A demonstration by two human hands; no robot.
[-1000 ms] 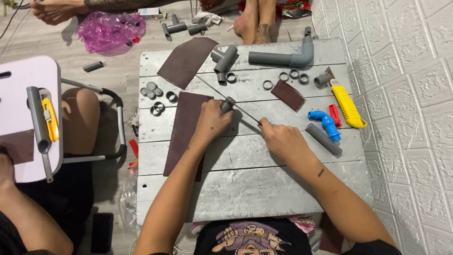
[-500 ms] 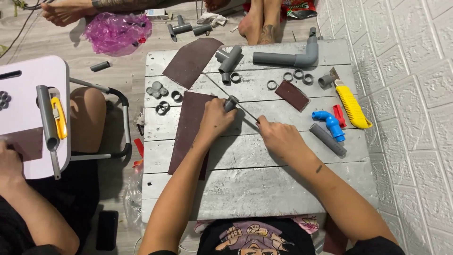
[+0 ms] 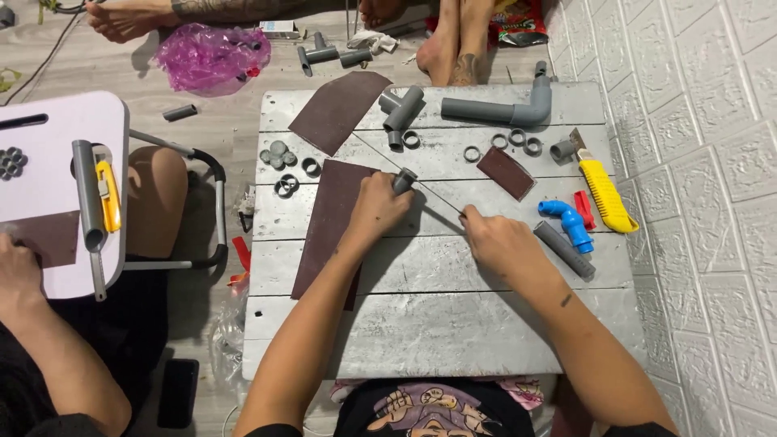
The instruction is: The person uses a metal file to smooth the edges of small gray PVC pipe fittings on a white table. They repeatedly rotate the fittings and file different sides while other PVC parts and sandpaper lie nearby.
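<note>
My left hand (image 3: 376,209) grips a short grey pipe piece (image 3: 404,180) at the middle of the grey plank table (image 3: 453,324). My right hand (image 3: 495,240) is closed around the near end of a thin metal rod (image 3: 441,205), which runs from that hand up toward the pipe piece. A large brown sandpaper sheet (image 3: 328,222) lies under my left wrist. Whether the rod enters the pipe is hidden by my fingers.
Grey pipe fittings (image 3: 502,109), rings (image 3: 518,139), a small sandpaper piece (image 3: 505,172), a yellow utility knife (image 3: 605,194), a blue elbow (image 3: 566,222) and a grey tube (image 3: 564,250) lie on the table. Another person's hand (image 3: 18,271) rests at a white side table (image 3: 48,170) on the left.
Both hands have stayed on the pipe piece and rod with only small shifts. The view has tilted slightly.
</note>
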